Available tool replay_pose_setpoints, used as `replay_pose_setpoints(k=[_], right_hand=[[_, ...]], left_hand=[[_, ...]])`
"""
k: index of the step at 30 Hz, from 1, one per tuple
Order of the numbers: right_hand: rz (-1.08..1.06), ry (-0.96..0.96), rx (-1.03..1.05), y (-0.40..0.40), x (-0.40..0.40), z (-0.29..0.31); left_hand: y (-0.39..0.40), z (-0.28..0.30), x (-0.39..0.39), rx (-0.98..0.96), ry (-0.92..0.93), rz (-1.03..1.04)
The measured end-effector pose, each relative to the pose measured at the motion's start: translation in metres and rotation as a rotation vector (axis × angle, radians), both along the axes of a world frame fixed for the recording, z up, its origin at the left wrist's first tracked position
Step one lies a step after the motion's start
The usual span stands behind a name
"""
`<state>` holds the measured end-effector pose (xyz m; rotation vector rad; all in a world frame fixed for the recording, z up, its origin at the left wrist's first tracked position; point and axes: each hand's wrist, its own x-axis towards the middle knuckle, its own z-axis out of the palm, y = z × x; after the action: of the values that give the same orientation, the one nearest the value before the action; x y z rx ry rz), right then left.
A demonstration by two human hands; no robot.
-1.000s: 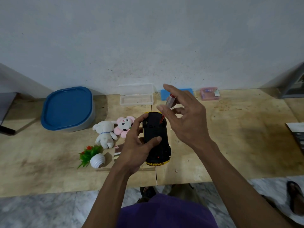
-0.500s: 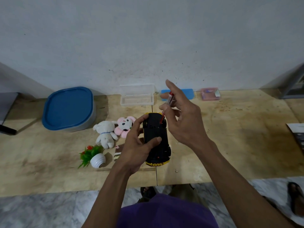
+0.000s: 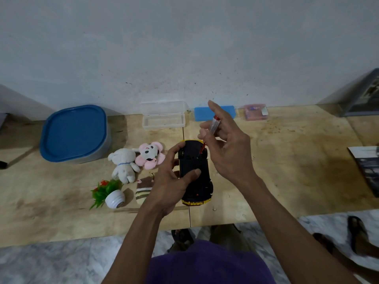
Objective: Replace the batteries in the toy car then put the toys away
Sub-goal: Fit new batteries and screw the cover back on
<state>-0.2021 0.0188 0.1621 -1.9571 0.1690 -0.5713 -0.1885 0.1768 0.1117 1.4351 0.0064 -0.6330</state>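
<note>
Toy car [image 3: 194, 171] belly-up above desk [image 3: 287, 171], long axis front-to-back, gripped by left hand [image 3: 170, 185]. Right hand [image 3: 223, 144] pinches screwdriver [image 3: 214, 127], tip angled down-left into the car's far end.

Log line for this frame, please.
left hand: holds toy car underside up | right hand: pinches screwdriver, tip at car | batteries: none visible

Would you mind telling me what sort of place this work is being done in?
Probably a room in a home: a low plywood table stands against a plain plastered wall on a marble-patterned floor, with soft toys such as a white teddy lying on it and sandals on the floor.
</note>
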Motion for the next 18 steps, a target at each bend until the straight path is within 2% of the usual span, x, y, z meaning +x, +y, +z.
replay_pose_setpoints(k=[3,7,11,14,18], right_hand=[[-0.038,-0.020,0.123,-0.006,-0.001,-0.006],[-0.188,-0.042,0.334,-0.027,-0.005,-0.009],[-0.254,-0.006,0.396,-0.061,-0.013,-0.020],[-0.267,0.068,0.370,-0.087,-0.019,-0.033],[-0.257,0.132,0.357,-0.118,-0.025,-0.050]], left_hand=[[-0.006,-0.009,0.002,0.015,-0.042,-0.015],[-0.019,-0.026,0.008,0.118,-0.091,-0.018],[-0.039,-0.057,0.017,0.353,-0.151,-0.038],[-0.059,-0.083,0.024,0.579,-0.200,-0.119],[-0.084,-0.107,0.031,0.780,-0.241,-0.183]])
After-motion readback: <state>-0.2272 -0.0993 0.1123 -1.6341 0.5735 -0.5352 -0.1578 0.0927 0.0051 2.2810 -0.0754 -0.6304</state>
